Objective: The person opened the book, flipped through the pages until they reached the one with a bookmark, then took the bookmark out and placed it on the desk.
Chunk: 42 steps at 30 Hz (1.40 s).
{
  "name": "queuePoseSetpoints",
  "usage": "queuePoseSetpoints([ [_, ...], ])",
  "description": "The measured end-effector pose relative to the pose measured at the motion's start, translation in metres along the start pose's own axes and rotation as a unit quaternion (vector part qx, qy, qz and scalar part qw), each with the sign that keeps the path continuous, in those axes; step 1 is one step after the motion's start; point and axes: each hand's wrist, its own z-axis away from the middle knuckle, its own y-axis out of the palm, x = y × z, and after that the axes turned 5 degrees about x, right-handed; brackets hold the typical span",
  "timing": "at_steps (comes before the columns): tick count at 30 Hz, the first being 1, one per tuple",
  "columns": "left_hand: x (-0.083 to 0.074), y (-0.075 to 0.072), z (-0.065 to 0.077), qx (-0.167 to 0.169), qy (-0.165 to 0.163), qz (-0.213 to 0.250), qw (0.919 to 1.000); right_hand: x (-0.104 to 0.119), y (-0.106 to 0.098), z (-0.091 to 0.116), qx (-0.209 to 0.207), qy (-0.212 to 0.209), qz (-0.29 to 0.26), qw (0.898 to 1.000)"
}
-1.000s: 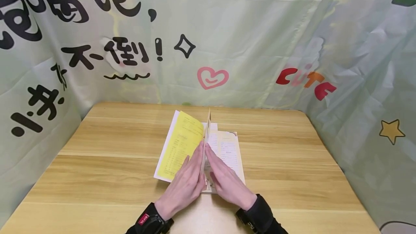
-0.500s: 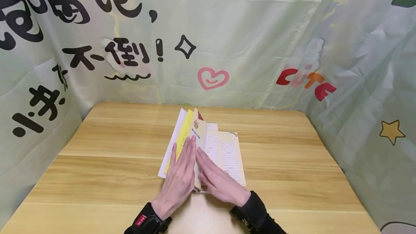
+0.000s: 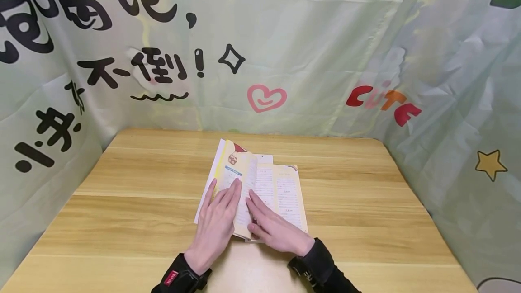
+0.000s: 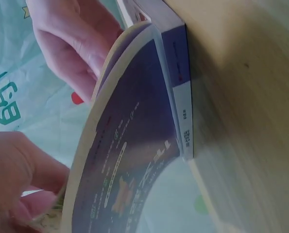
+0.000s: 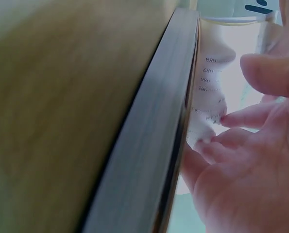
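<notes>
A thick book (image 3: 286,193) lies spread on the wood-grain table, its right side showing printed lists in columns. My left hand (image 3: 216,220) rests with straight fingers on the left-hand page (image 3: 240,159), which bears a small red drawing and a blue bar. Near the fold, my right hand (image 3: 274,229) touches the paper with extended fingers; neither hand grips anything. In the left wrist view the purple cover (image 4: 129,126) bends up away from the purple and white spine (image 4: 180,87). The right wrist view shows the page block (image 5: 149,116) edge-on beside my right hand.
The table (image 3: 366,202) extends around the book on all sides. A pale cloth (image 3: 317,49) with dark lettering, a pink heart and a star hangs behind and beside it. A lilac-white cover edge (image 3: 205,193) sticks out at the book's left.
The pages that stood upright between both hands have turned over to the left, covering most of the yellow sheet. My left hand has moved left with them; my right has shifted slightly left.
</notes>
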Motion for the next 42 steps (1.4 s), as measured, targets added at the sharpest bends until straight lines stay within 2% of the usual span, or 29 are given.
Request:
queuePoseSetpoints([
  [5,0.002,0.0,0.001,0.037,-0.009,-0.011,0.9992,-0.003,0.0,0.0,0.021,0.009,-0.028,0.999],
  [12,0.002,0.005,0.004,0.064,-0.02,-0.022,0.9975,-0.006,0.0,0.003,0.035,0.004,-0.029,0.999],
  [17,0.001,0.009,0.007,0.097,-0.031,0.028,0.9944,-0.008,0.0,0.003,0.037,0.002,-0.032,0.999],
  [21,0.002,0.014,0.008,0.129,-0.035,0.078,0.9879,-0.009,0.0,0.003,0.039,-0.006,-0.03,0.999],
  [27,0.002,0.02,0.01,0.177,-0.034,0.098,0.9788,-0.01,0.0,0.004,0.041,-0.007,-0.026,0.999],
  [34,0.002,0.024,0.011,0.192,-0.025,0.087,0.9772,-0.01,0.0,0.004,0.038,-0.006,-0.024,0.999],
  [42,0.002,0.022,0.011,0.214,-0.038,0.103,0.9706,-0.009,-0.001,0.004,0.038,0.001,-0.024,0.999],
])
